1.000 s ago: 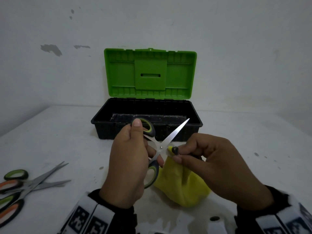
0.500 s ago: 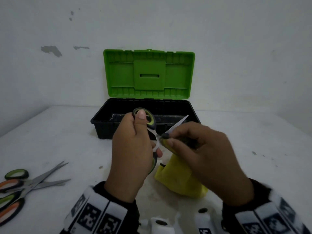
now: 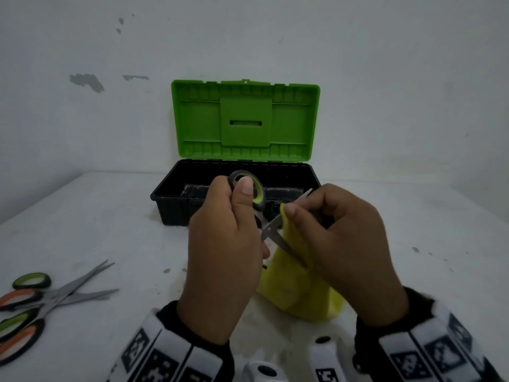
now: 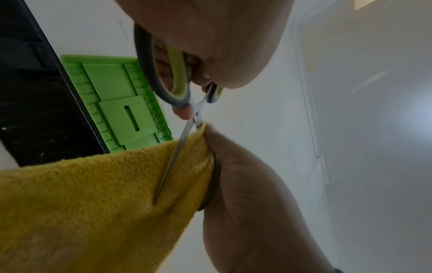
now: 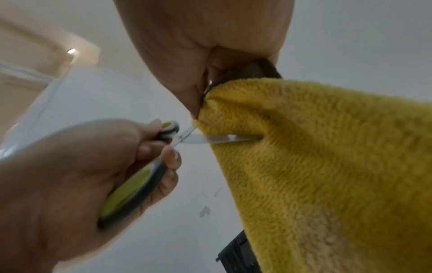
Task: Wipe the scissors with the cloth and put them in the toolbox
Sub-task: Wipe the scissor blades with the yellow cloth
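Observation:
My left hand (image 3: 223,249) grips the grey-and-lime handles of a pair of scissors (image 3: 271,230), blades spread apart, in front of the toolbox. My right hand (image 3: 344,244) pinches a yellow cloth (image 3: 297,288) around the upper blade near the pivot. The lower blade lies bare against the cloth (image 4: 105,199) in the left wrist view. The right wrist view shows the cloth (image 5: 327,166) folded over one blade and the scissors (image 5: 198,138) beside it. The black toolbox (image 3: 170,199) stands open behind, green lid (image 3: 245,122) upright.
Two more pairs of scissors, one green-handled (image 3: 31,281) and one orange-handled (image 3: 19,297), lie crossed on the white table (image 3: 96,221) at the far left. A white wall rises right behind the toolbox.
Both hands rose and moved toward the toolbox. My right hand slid the cloth along the upper blade, from near the pivot outward and back toward the pivot.

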`<state>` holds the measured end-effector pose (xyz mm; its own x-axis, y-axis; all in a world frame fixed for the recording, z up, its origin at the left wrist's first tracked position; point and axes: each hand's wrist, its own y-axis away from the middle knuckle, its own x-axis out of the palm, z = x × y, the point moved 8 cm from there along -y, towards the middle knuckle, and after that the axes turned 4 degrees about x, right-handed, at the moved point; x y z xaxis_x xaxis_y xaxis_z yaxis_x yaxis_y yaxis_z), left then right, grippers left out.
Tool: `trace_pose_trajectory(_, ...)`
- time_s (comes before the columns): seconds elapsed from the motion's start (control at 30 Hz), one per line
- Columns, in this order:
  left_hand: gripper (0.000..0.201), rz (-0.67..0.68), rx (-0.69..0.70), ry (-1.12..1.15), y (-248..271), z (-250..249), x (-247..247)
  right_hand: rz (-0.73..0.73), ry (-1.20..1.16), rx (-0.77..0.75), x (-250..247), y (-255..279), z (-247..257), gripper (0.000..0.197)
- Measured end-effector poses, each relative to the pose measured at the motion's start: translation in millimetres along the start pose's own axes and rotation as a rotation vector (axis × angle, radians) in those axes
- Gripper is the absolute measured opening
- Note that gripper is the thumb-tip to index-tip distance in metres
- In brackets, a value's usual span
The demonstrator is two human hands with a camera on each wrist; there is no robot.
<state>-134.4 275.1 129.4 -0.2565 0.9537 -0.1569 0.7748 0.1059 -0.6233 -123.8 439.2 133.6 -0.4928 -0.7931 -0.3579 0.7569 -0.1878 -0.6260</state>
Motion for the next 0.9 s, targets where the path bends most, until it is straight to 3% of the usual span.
trace_pose_trajectory(0.17, 0.04, -0.055, -0.166, 0.162, -3, 17, -10, -0.196, -0.09, 0.233, -37, -21, -51, 0.011)
trace_pose_trajectory(0.3, 0.04, -0.08, -0.174, 0.158, -6, 22, -19, -0.312, -0.056, 0.256, -70, -25, -65, 0.011)
trace_pose_trajectory(0.37, 0.04, -0.069, -0.128, 0.095, -6, 19, -19, -0.287, -0.059, 0.211, -72, -25, -56, 0.007)
trace_pose_trajectory(0.53, 0.036, -0.034, 0.015, -0.105, -1, 10, -5, -0.033, -0.001, 0.04, -28, -9, -12, 0.007)
trace_pose_trajectory(0.67, 0.037, -0.023, 0.128, -0.154, 7, -2, 5, 0.097, -0.029, 0.025, 11, 12, 0, 0.009)
trace_pose_trajectory(0.83, 0.036, -0.045, 0.232, -0.184, 10, -10, 3, -0.065, 0.002, 0.085, 12, 9, -3, 0.017)
trace_pose_trajectory(0.9, 0.037, -0.062, 0.249, -0.209, 12, -11, 0, -0.055, -0.005, 0.083, 13, 9, 0, 0.017)
